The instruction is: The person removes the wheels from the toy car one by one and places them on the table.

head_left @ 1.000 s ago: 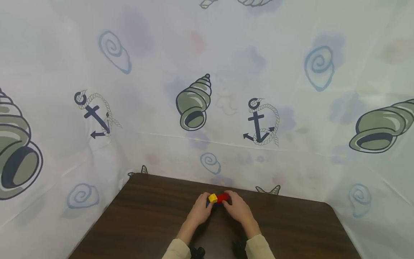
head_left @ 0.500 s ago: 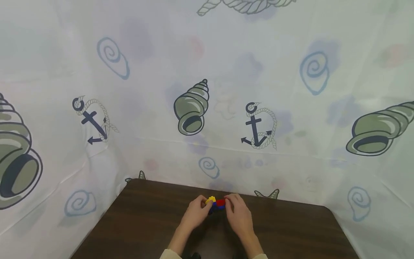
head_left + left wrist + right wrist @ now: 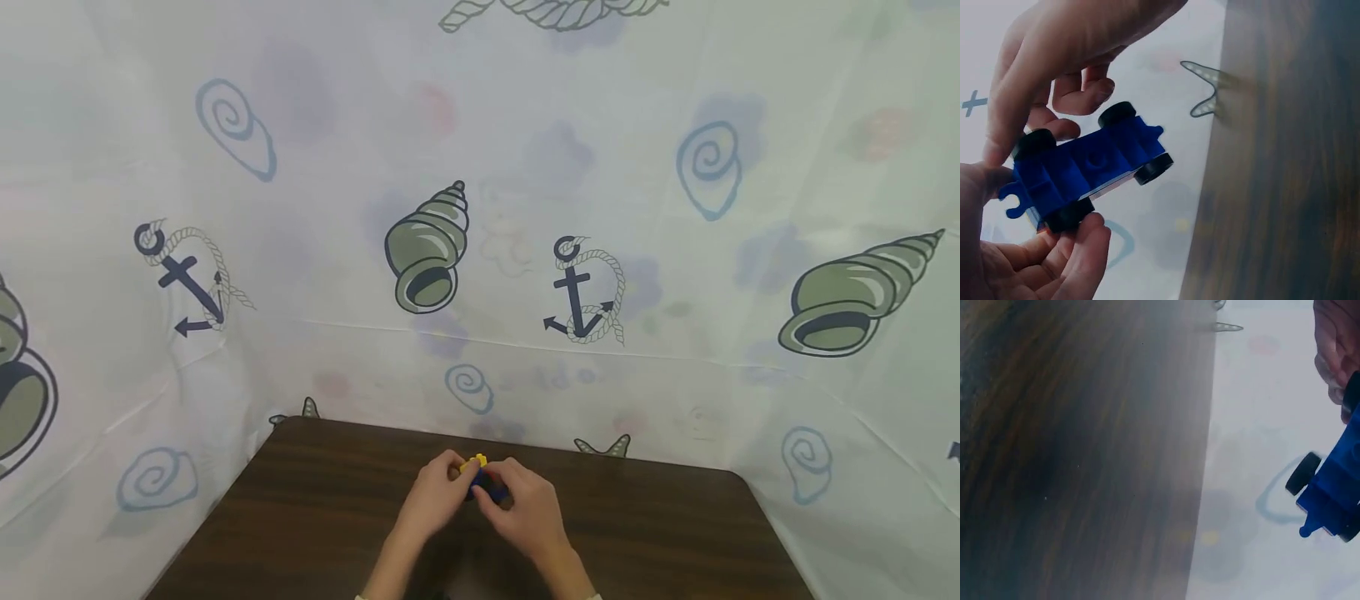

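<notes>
A blue toy train car (image 3: 1088, 165) is held between both hands, above the far part of the table. Its underside with black wheels faces the left wrist camera. One end has a hook, the other a small knob. My left hand (image 3: 437, 493) pinches the hook end, fingertips on a wheel. From the other side my right hand (image 3: 531, 507) grips the same end with curled fingers. A yellow block (image 3: 477, 460) shows on top between the hands. In the right wrist view, the knob end of the car (image 3: 1335, 487) juts out, with a hand's fingers (image 3: 1334, 365) above.
Beneath the hands lies a dark wood-grain table (image 3: 330, 500) with rounded far corners. A white curtain (image 3: 510, 150) printed with shells and anchors hangs behind it and along both sides.
The right hand has moved left and turned inward to grip the car near the left hand. Red blocks seen earlier are now hidden behind the fingers. The head view has shifted slightly.
</notes>
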